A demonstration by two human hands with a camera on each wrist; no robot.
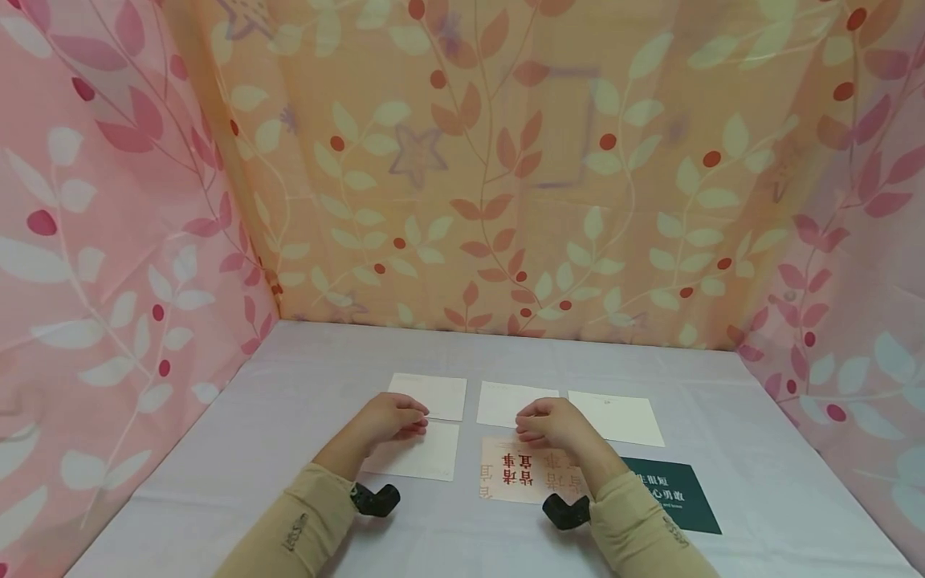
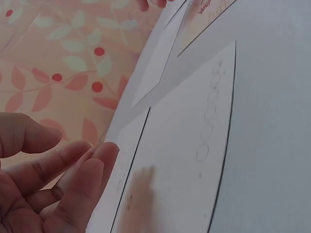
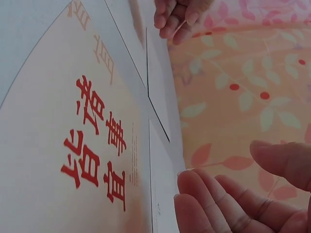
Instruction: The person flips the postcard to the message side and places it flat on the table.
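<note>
My left hand (image 1: 393, 417) hovers over two pale cards, a back-left card (image 1: 444, 393) and a front-left card (image 1: 435, 459). Its fingers are loosely bent and hold nothing. In the left wrist view, the front card (image 2: 184, 145) shows a row of faint circles along one edge. My right hand (image 1: 556, 422) is above a pale pink card (image 1: 509, 480) with red characters, its fingertips overlapping a white card (image 1: 499, 404) behind. Thumb and fingers (image 3: 194, 191) of that hand are apart in the right wrist view, with nothing between them.
To the right lie a cream card (image 1: 621, 417) at the back and a dark green card (image 1: 694, 499) with white writing, partly hidden by the right forearm. Everything lies on a pale cloth-covered table (image 1: 231, 482). Leaf-patterned curtains (image 1: 491, 160) enclose the back and both sides.
</note>
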